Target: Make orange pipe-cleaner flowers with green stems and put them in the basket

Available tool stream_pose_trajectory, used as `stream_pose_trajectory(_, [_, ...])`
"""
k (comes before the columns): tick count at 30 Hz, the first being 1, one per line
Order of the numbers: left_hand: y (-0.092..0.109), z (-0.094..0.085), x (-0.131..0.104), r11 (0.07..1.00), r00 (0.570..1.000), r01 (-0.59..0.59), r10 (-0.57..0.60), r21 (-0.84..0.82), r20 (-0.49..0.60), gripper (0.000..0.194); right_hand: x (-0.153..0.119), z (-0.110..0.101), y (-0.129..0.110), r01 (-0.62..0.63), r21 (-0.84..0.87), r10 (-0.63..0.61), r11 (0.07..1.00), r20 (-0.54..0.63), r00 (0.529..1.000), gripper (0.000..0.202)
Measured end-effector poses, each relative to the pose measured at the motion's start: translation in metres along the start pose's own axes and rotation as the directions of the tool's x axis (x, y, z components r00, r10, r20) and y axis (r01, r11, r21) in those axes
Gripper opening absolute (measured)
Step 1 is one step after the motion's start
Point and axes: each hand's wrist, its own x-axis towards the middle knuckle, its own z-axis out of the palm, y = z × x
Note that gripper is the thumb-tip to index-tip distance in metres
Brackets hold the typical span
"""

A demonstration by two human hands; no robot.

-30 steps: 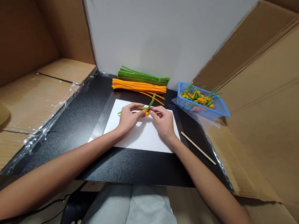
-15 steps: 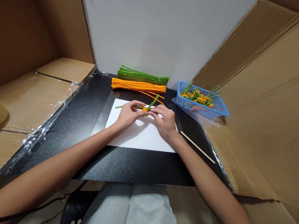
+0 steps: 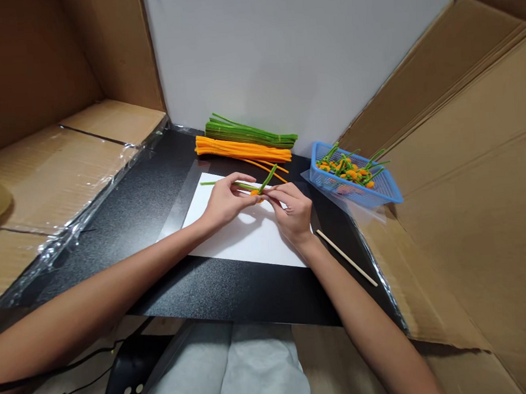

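Observation:
Over a white sheet of paper [image 3: 248, 239], both my hands pinch one small pipe cleaner piece [image 3: 255, 192], an orange coil with green stems. My left hand [image 3: 227, 200] is closed on its left side, and a green stem sticks out past the fingers to the left. My right hand [image 3: 293, 210] grips its right side between thumb and fingertips. Another green end points up between the hands. Fingers partly hide the orange coil, so its exact shape does not show.
Behind the paper lie bundles of orange pipe cleaners [image 3: 242, 149] and green pipe cleaners [image 3: 250, 132], with a few loose orange ones. A blue basket [image 3: 356, 194] at right holds several orange-and-green pieces. A wooden stick [image 3: 347, 258] lies right of my forearm. Cardboard walls flank the black table [image 3: 233, 288].
My right hand has shifted very slightly to the right, and the upright green end leans a little further left. Both hands keep their pinch on the piece.

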Motion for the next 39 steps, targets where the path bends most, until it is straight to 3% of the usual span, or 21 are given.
stream_pose_trajectory(9, [-0.0004,0.0012,-0.0031,0.995,0.992,-0.097,0.096,0.014,0.076,0.034,0.0008,0.0014,-0.0027,-0.022,-0.006,0.021,1.000,-0.072,0.997,0.010])
stream_pose_trajectory(14, [-0.0025,0.0018,-0.0020,0.994,0.994,-0.107,0.106,0.016,0.028,0.031,0.0021,0.0020,-0.0034,-0.094,0.059,0.095,0.994,-0.023,0.995,0.008])
stream_pose_trajectory(24, [0.0037,0.0027,-0.0022,0.977,0.994,0.087,-0.099,-0.193,-0.053,0.053,0.0025,0.0029,0.0010,-0.118,0.176,0.119,0.977,0.009,0.993,0.005])
stream_pose_trajectory(32, [0.0051,0.0021,-0.0004,0.965,0.985,0.146,-0.161,-0.216,-0.054,0.038,0.0078,-0.0022,0.0013,-0.061,0.125,0.049,0.990,0.093,0.994,0.005])
stream_pose_trajectory(39, [0.0002,-0.0031,0.0019,0.999,1.000,-0.016,0.016,0.030,0.005,0.034,0.0024,0.0015,0.0049,-0.020,0.128,0.015,0.992,0.040,0.999,0.008])
